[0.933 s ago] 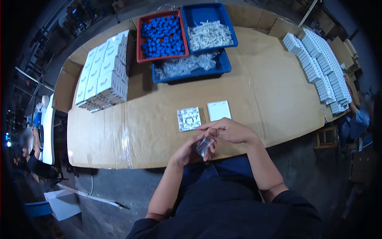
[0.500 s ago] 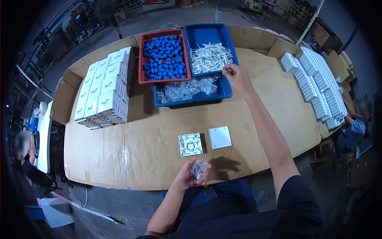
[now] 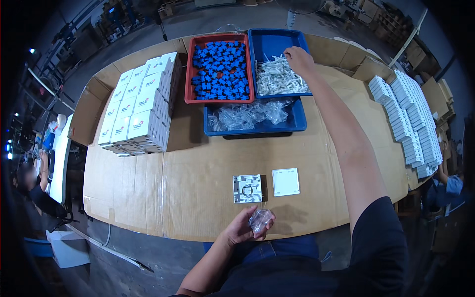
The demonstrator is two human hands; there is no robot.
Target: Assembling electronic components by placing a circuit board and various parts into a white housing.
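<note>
My left hand (image 3: 242,225) is closed round a small clear plastic bag (image 3: 261,221) near the table's front edge. With fingers drawn together, my right hand (image 3: 300,60) reaches over the blue tray (image 3: 273,37) of slender white pieces (image 3: 277,77); whether anything sits between the fingertips cannot be made out. Just beyond my left hand lies a square piece (image 3: 247,188) with a grey and white patterned face and a dark ring. To its right rests a flat white square plate (image 3: 286,182).
A red tray (image 3: 190,74) holds blue parts. A lower blue tray (image 3: 257,131) contains clear plastic bags. White boxes (image 3: 133,109) are stacked at left, and white units (image 3: 403,121) stand in rows at right. Low cardboard walls edge the table (image 3: 198,168). Other people sit at both sides.
My right hand has moved from the white-piece tray's near right corner to over the pieces. My left hand still holds the bag. The whole view has shifted, moving the scene rightward.
</note>
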